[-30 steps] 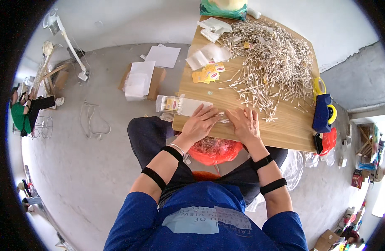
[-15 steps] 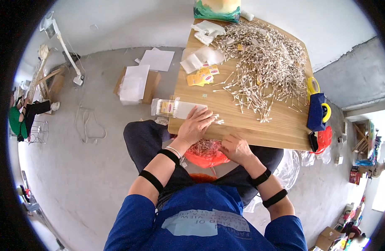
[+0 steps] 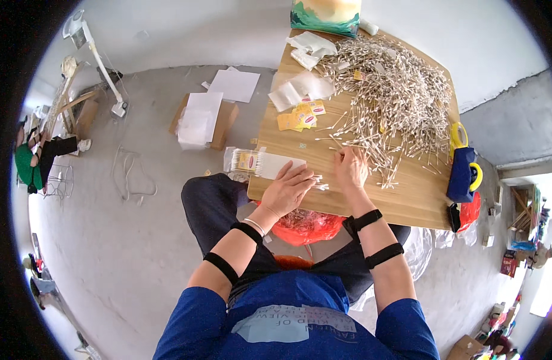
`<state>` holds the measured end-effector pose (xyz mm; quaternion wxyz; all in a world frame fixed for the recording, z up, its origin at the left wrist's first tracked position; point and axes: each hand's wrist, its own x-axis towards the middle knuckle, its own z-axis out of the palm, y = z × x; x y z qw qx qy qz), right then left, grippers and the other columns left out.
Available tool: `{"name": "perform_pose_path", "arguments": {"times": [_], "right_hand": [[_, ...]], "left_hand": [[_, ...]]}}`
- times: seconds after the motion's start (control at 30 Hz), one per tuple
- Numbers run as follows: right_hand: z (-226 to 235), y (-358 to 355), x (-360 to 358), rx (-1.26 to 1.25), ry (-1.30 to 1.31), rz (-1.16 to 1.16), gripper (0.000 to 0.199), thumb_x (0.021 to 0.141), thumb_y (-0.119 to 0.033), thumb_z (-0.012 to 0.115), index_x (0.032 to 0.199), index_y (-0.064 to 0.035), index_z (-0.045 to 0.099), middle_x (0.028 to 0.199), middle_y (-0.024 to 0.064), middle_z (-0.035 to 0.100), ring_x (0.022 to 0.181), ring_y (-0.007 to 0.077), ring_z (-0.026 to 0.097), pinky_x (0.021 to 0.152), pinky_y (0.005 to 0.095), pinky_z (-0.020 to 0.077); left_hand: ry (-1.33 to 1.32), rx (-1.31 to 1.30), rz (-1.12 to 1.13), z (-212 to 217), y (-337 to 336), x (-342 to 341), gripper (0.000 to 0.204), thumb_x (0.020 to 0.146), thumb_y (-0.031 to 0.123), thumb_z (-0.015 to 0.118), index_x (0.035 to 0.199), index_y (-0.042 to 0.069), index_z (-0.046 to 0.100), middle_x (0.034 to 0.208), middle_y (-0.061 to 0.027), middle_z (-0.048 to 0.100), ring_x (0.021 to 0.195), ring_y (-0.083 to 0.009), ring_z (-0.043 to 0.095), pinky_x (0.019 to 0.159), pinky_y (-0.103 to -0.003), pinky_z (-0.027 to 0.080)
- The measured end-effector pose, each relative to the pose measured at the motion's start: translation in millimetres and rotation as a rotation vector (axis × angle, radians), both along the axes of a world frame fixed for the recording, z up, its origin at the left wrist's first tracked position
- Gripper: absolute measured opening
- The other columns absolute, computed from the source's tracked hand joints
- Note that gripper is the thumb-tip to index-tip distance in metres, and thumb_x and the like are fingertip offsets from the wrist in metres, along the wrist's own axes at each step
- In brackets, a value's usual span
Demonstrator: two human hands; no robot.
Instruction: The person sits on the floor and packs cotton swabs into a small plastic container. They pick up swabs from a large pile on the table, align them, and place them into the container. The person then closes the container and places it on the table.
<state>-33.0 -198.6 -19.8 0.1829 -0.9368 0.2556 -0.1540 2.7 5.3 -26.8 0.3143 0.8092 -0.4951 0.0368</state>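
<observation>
Under the left hand (image 3: 289, 187), cotton swabs (image 3: 320, 182), protruding rightward

White swabs (image 3: 402, 90), yellow cards (image 3: 301, 117)

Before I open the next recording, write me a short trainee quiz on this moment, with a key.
1. True or false: the yellow cards lie left of the large swab pile.
2. Which of these is nearest the right hand? (a) the white sheets on the floor (b) the large swab pile (c) the patterned green package
3. Fill in: loose swab tips show just beyond the fingers of the ____ hand.

Key: 1 true; 2 b; 3 left.
</observation>
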Motion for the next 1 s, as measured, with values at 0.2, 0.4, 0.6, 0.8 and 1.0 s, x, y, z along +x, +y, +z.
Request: {"name": "perform_pose_path", "arguments": {"times": [0.2,0.4,0.6,0.8,1.0], "right_hand": [[11,9,13,0.003,-0.047,0.203,0.016,0.079,-0.015,0.069,0.094,-0.0115,0.066,0.097,0.0082,0.06,0.099,0.0303,0.054,0.085,0.0455,0.0436],[10,-3,26,-0.088,0.004,0.319,0.02,0.079,-0.015,0.068,0.099,-0.0139,0.067,0.101,0.0063,0.057,0.103,0.0291,0.051,0.088,0.0429,0.0416],[1,3,6,-0.16,-0.011,0.383,0.018,0.078,-0.015,0.066,0.096,-0.0125,0.064,0.097,0.006,0.055,0.101,0.029,0.051,0.084,0.0434,0.0427],[1,-3,-18,-0.382,0.006,0.419,0.011,0.08,-0.015,0.06,0.089,-0.0081,0.06,0.096,0.0088,0.055,0.102,0.0293,0.051,0.083,0.0431,0.0441],[2,-19,-32,-0.379,0.115,0.343,0.014,0.084,-0.017,0.056,0.09,-0.006,0.06,0.1,0.0105,0.058,0.104,0.0298,0.05,0.088,0.0418,0.0431]], "left_hand": [[-0.005,0.011,-0.01,-4,1,0,0.021,0.089,0.018,0.062,0.109,0.014,0.067,0.121,-0.0014,0.063,0.126,-0.0208,0.05,0.113,-0.045,0.032],[-0.034,-0.019,0.0,-4,0,0,0.023,0.088,0.018,0.062,0.11,0.014,0.066,0.12,-0.0005,0.063,0.125,-0.0197,0.05,0.112,-0.044,0.033],[-0.028,0.036,-0.011,-5,1,0,0.024,0.09,0.019,0.06,0.113,0.015,0.066,0.124,-0.0009,0.062,0.127,-0.0197,0.049,0.114,-0.044,0.031],[-0.021,-0.025,0.003,-2,-1,-2,0.018,0.09,0.018,0.06,0.105,0.014,0.068,0.119,-0.0016,0.065,0.124,-0.0207,0.052,0.112,-0.045,0.033],[-0.045,-0.035,0.006,-2,-2,-1,0.017,0.088,0.018,0.062,0.103,0.014,0.068,0.116,-0.0005,0.065,0.121,-0.0199,0.053,0.11,-0.045,0.035]]}}
